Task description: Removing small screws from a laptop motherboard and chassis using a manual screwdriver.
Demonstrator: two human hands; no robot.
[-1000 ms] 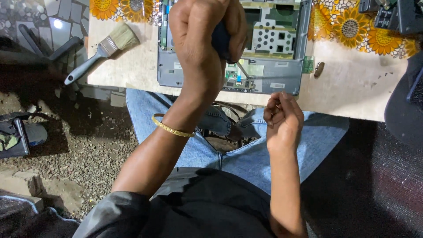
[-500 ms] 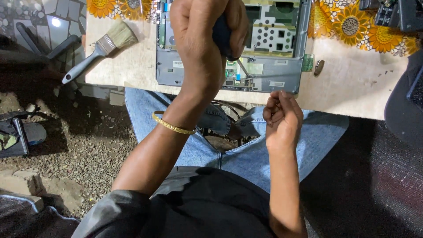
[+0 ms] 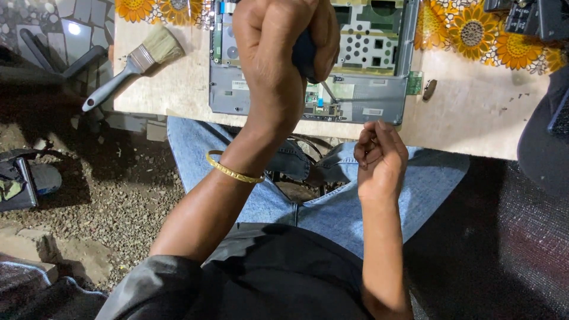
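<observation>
My left hand (image 3: 277, 62), with a gold bangle on the wrist, is closed round the dark blue handle of a screwdriver (image 3: 303, 52). The thin shaft slants down onto a small circuit board in the opened grey laptop chassis (image 3: 379, 104) on the table (image 3: 474, 118). My right hand (image 3: 379, 163) hangs just below the table's near edge, over my lap. Its fingers are curled together, and whether anything small sits in them is hidden.
A paint brush (image 3: 133, 62) with a grey handle lies left of the chassis. A small green board (image 3: 414, 83) and a dark oval bit (image 3: 430, 89) lie at its right end. A sunflower-print cloth (image 3: 468, 32) covers the far side. A dark device (image 3: 533, 18) sits top right. Gravel floor (image 3: 106, 201) is on the left.
Almost nothing differs. My left hand keeps its grip on the screwdriver over the same spot, and my right hand stays curled by the table edge. The view shifts slightly.
</observation>
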